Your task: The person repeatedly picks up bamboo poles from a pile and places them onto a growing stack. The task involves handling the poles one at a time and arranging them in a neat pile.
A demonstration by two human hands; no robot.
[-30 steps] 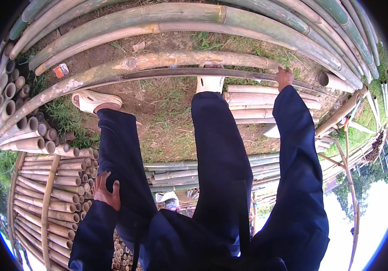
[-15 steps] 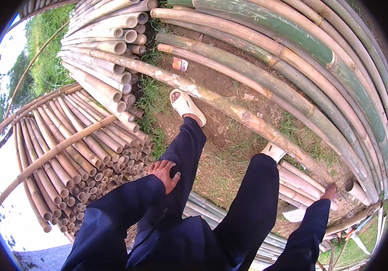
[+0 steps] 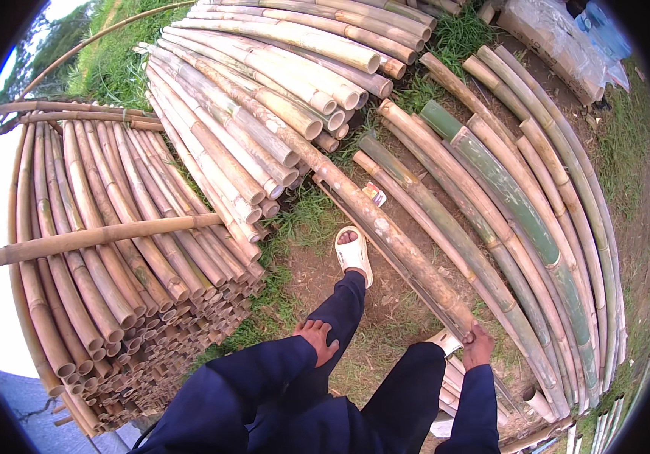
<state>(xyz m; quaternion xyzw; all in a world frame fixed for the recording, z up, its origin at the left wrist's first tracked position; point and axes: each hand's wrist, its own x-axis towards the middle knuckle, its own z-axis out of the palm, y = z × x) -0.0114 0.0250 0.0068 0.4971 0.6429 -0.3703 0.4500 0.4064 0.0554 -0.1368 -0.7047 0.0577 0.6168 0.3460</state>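
Right hand (image 3: 478, 346) gripped the long, mottled tan bamboo pole (image 3: 389, 229) by its near end, far length already ahead over the pale bamboo stack (image 3: 211, 136); left hand (image 3: 317, 339) lay loosely spread on the navy trouser leg (image 3: 342, 303)!

Bamboo stacks, grass and a few oddments on bare soil.
At left, a stack (image 3: 117, 284) shows open cut ends, with a bar (image 3: 98, 240) lying across it; beyond it, a pile (image 3: 295, 41) fans out beside grass (image 3: 113, 68). At right, poles lie side by side, one with a green stretch (image 3: 514, 200). A small packet (image 3: 374, 194) lies near their upper ends. At upper right, a box (image 3: 552, 45) sits beside blue plastic (image 3: 605, 30).
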